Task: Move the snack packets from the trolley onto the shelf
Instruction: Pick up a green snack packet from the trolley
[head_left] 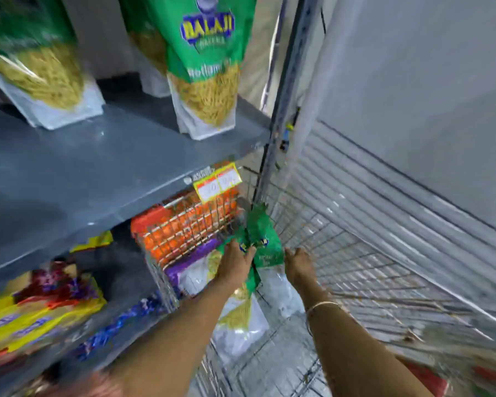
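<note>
Two bare forearms reaching forward and down into the wire trolley, a thin bangle on the right wrist. Left hand closed on the upper part of a green snack packet, fingers curled over its crumpled top edge. Right hand just beside the same packet on its right side, touching its edge; fingers hidden behind the hand, so cannot tell if gripping or only resting. Packet inside the trolley, near the front left corner, upright and a little tilted, clear lower part hanging below the hands. Behind the trolley mesh, orange packets on the lower shelf level. Further left, yellow packets, blurred. Above, grey shelf with a yellow price tag on its front edge. Farthest, two green packets standing upright on this shelf, one at the left and one marked BALAJI near the right end.
</note>
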Demonstrator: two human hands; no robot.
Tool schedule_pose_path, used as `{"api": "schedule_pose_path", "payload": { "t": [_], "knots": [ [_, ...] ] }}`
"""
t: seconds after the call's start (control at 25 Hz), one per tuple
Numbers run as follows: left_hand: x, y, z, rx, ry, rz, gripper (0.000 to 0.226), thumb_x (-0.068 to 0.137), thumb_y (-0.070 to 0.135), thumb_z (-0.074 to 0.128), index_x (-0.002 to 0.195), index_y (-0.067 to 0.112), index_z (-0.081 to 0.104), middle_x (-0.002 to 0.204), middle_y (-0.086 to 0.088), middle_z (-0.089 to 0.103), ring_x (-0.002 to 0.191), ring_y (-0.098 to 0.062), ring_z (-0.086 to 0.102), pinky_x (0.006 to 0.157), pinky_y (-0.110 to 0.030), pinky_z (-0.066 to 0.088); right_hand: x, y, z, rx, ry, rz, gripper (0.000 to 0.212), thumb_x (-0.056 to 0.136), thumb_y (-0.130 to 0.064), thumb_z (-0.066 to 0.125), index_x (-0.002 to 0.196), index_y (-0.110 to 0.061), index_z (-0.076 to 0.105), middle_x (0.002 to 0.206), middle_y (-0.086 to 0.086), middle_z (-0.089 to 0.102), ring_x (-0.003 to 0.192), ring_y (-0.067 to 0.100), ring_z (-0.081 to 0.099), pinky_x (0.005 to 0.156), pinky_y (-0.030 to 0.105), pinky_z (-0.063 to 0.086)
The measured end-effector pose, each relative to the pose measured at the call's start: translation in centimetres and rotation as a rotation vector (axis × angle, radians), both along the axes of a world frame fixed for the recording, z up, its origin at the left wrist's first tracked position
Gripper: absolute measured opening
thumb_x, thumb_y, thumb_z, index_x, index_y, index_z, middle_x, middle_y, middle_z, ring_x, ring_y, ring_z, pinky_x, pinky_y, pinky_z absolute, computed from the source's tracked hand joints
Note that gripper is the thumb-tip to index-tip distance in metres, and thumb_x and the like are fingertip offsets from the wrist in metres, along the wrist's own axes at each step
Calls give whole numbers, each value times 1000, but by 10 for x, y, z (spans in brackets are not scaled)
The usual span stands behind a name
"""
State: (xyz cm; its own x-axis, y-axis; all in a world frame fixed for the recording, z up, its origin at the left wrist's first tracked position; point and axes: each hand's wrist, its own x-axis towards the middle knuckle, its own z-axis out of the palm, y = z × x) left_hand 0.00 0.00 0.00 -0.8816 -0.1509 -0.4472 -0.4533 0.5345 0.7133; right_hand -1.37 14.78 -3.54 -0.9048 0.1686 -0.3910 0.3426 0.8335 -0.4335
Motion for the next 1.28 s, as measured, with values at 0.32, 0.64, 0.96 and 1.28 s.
{"api": "schedule_pose_path", "payload": {
  "t": [0.32, 0.64, 0.96, 1.28],
  "knots": [
    [-12, 25, -58, 364, -315, 303, 49, 91, 31, 56, 130, 2, 50, 135, -25, 54, 121, -35, 55, 86, -41, 51, -21, -8, -55, -101, -212, -201, 10, 83, -16, 60, 80, -8, 67, 110, 26, 69, 96, 25, 66, 71, 19, 54],
    [-25, 38, -97, 244, -309, 548, 80, 65, 33, 83, 127, -3, 49, 130, -22, 59, 118, -34, 58, 97, -44, 51, -53, 5, -100, -302, -343, -129, 47, 96, -20, 45, 137, 1, 39, 112, 13, 57, 80, -5, 68, 49, 3, 48],
    [-25, 25, -103, 309, -307, 684, 61, 69, 26, 80, 119, 1, 55, 117, -15, 67, 95, -29, 67, 74, -32, 58, -53, 2, -77, -698, -643, -131, 54, 83, -29, 65, 122, 7, 52, 123, 29, 59, 110, 37, 60, 106, 51, 42],
    [-5, -37, -26, 346, -164, 520, 45, 70, 6, 79, 111, -1, 65, 119, -19, 68, 106, -29, 66, 76, -24, 44, -36, -21, 11, -802, -474, -52, 50, 83, -5, 63, 130, -4, 47, 134, 22, 54, 125, 39, 49, 110, 56, 34]
  ]
}}
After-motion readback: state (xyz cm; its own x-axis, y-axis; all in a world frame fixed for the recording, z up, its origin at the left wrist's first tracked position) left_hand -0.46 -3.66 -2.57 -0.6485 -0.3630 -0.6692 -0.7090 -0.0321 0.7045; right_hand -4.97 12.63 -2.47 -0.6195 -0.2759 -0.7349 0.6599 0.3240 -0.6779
